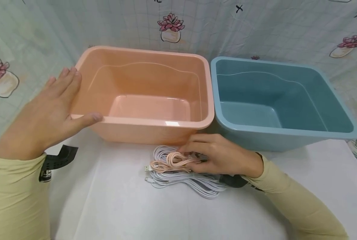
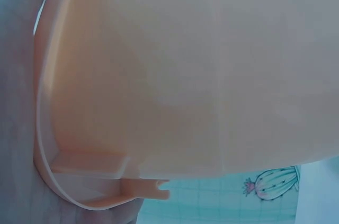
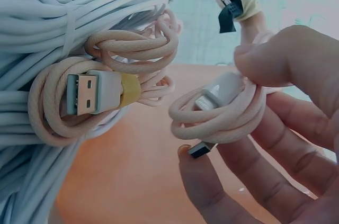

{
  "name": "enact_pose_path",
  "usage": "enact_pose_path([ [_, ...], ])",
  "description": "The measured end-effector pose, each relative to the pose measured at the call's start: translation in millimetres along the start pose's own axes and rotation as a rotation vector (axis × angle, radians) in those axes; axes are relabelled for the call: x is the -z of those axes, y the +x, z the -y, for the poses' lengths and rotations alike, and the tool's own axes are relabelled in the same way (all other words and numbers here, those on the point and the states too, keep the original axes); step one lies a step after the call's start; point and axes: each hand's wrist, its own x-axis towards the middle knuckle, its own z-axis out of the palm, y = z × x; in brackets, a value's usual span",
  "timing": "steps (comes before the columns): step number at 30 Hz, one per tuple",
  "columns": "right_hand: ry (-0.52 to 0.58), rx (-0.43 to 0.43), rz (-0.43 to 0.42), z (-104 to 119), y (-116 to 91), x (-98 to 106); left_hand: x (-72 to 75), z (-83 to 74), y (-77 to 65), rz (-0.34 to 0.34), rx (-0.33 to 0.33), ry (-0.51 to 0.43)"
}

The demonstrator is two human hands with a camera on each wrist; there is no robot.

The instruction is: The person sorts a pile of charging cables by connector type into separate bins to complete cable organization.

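Observation:
My left hand [image 1: 46,115] rests on the left end of a peach plastic basin [image 1: 142,122], fingers straight along the rim and thumb over its front corner. In the left wrist view the basin's outer wall [image 2: 159,86] fills most of the picture. In front of the basin, my right hand [image 1: 223,154] pinches a coiled peach USB cable [image 3: 217,121] between thumb and fingers, its connectors showing in the right wrist view. Beside it, another peach cable coil [image 3: 55,94], with a yellow band, lies against bundled white cables [image 1: 202,186].
A blue basin [image 1: 286,131] stands right of the peach one, their rims side by side. Both stand on a white table surface [image 1: 130,213]. Behind them hangs a patterned curtain [image 1: 202,30] with plant drawings.

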Motion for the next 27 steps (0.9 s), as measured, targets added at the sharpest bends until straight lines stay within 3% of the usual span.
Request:
enact_pose_path([
  [8, -0.027, 0.018, 0.047, 7, 6, 10, -0.1, 0.3, 0.1, -0.003, 0.003, -0.007],
  [16, -0.049, 0.106, 0.035, 11, 12, 20, -0.6, 0.3, 0.3, 0.000, 0.005, -0.009],
  [27, -0.119, 0.159, 0.042, 28, 25, 42, -4.0, -1.2, -1.4, 0.011, 0.034, 0.009],
])
